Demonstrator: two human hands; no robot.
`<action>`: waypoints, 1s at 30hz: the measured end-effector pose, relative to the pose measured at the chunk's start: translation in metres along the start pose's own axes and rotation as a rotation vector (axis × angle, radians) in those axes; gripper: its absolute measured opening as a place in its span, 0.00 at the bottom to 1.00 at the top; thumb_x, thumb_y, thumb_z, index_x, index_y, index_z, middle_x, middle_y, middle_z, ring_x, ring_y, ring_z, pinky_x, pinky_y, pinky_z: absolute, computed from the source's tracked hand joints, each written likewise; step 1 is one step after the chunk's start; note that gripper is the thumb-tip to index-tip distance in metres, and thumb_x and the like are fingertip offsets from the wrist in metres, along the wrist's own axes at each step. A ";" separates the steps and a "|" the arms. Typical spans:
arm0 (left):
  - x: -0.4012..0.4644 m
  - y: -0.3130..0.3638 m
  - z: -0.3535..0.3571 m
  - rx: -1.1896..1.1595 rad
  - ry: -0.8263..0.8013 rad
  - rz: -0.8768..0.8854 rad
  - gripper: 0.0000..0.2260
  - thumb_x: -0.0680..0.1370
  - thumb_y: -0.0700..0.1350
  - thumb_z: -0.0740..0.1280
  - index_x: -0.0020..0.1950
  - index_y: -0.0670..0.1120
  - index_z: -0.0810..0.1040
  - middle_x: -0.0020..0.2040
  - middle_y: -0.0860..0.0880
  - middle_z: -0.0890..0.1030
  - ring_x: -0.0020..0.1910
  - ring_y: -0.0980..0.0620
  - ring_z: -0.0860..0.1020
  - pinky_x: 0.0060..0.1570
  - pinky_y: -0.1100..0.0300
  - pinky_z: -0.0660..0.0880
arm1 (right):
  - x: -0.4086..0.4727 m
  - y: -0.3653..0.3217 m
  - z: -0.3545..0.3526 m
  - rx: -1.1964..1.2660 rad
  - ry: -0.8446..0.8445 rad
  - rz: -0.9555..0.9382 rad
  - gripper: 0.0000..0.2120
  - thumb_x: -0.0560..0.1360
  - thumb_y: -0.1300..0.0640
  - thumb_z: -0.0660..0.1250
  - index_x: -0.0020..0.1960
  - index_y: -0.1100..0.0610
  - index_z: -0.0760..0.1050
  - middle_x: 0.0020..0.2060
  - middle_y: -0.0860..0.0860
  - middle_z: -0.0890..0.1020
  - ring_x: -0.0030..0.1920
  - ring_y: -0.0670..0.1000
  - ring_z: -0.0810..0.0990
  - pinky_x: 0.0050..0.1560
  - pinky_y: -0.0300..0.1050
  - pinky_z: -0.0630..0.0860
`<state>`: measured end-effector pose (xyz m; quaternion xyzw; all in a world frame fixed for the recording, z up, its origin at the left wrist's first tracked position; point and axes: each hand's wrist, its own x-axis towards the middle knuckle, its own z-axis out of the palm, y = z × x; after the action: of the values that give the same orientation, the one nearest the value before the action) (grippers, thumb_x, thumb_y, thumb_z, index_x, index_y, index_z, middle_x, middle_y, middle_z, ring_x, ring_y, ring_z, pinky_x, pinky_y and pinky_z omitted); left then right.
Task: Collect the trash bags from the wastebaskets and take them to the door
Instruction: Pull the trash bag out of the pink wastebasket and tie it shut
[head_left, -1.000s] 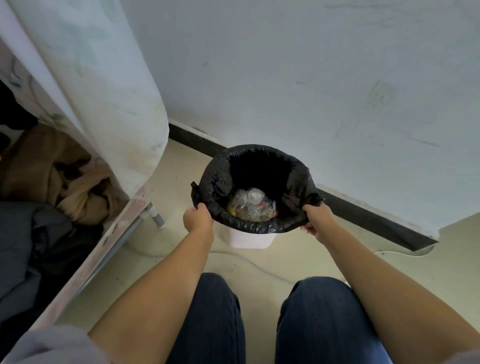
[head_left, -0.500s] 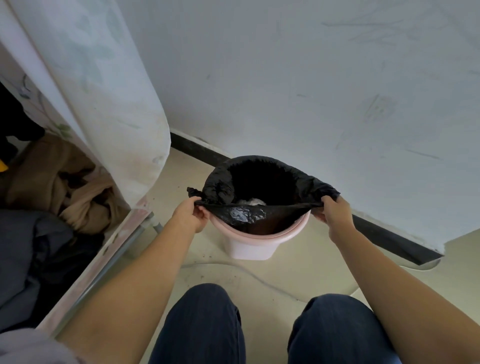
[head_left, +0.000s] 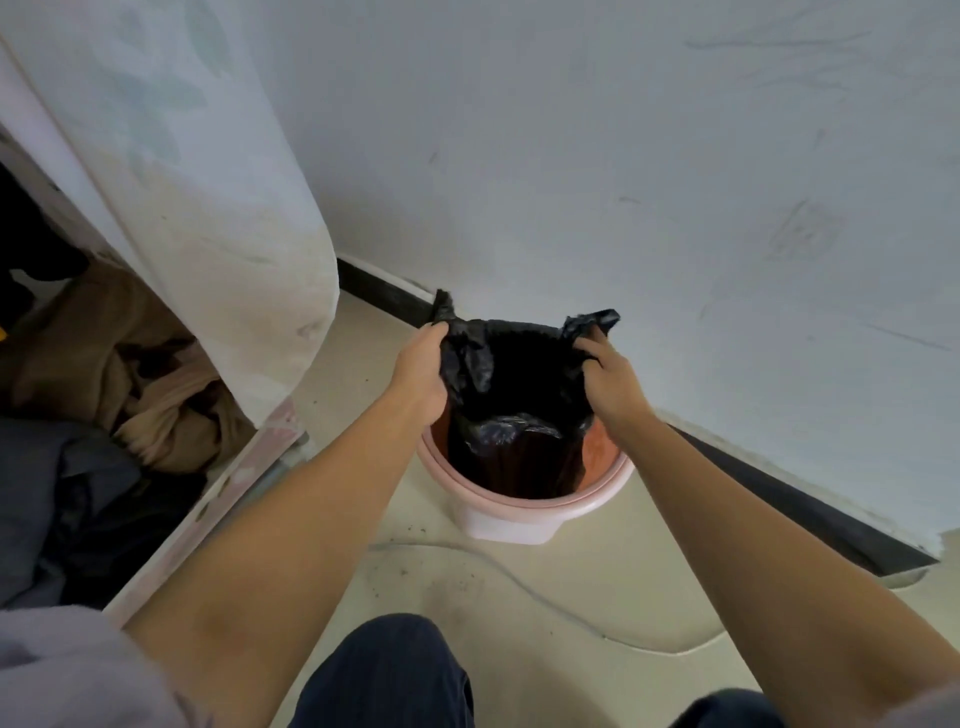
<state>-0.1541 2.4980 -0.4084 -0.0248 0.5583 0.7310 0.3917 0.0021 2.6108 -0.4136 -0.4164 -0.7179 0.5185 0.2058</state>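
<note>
A black trash bag (head_left: 519, 384) hangs partly lifted out of a pink wastebasket (head_left: 524, 512) that stands on the floor by the wall. My left hand (head_left: 423, 371) grips the bag's left edge. My right hand (head_left: 610, 376) grips its right edge. Both bunched corners stick up above my fists. The bag's lower part is still inside the basket, and its mouth is dark, so the contents are hidden.
A white wall with a black baseboard (head_left: 384, 288) runs close behind the basket. On the left, a pale curtain (head_left: 208, 197) hangs over a low frame holding piled clothes (head_left: 119, 389). A thin white cable (head_left: 519, 571) lies across the beige floor. My knees are below.
The bag's rim has come off the basket's edge. Both hands have risen and drawn closer together, gathering the bag's edges, and the pink rim now shows all round.
</note>
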 end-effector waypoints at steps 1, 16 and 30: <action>-0.006 -0.003 0.009 0.046 -0.064 0.026 0.10 0.81 0.43 0.59 0.59 0.43 0.76 0.53 0.44 0.80 0.50 0.46 0.79 0.51 0.55 0.76 | -0.003 -0.005 0.007 0.006 -0.039 -0.006 0.22 0.78 0.67 0.50 0.68 0.58 0.71 0.75 0.46 0.61 0.71 0.46 0.63 0.66 0.36 0.62; -0.050 -0.019 0.009 0.929 -0.316 0.497 0.12 0.79 0.38 0.60 0.45 0.40 0.82 0.43 0.49 0.78 0.44 0.56 0.73 0.47 0.73 0.67 | -0.005 -0.001 0.045 -0.370 -0.128 -0.031 0.08 0.77 0.61 0.59 0.52 0.60 0.76 0.43 0.56 0.81 0.43 0.55 0.77 0.35 0.41 0.68; -0.025 -0.074 -0.045 0.261 0.212 -0.431 0.22 0.77 0.32 0.54 0.70 0.41 0.68 0.43 0.48 0.75 0.53 0.53 0.77 0.59 0.57 0.72 | -0.008 -0.064 0.004 0.785 0.065 0.244 0.13 0.76 0.74 0.52 0.47 0.65 0.74 0.43 0.59 0.79 0.42 0.57 0.79 0.52 0.53 0.77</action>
<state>-0.1102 2.4523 -0.4724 -0.1687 0.6676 0.5459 0.4772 -0.0207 2.5942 -0.3554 -0.4046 -0.4038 0.7602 0.3086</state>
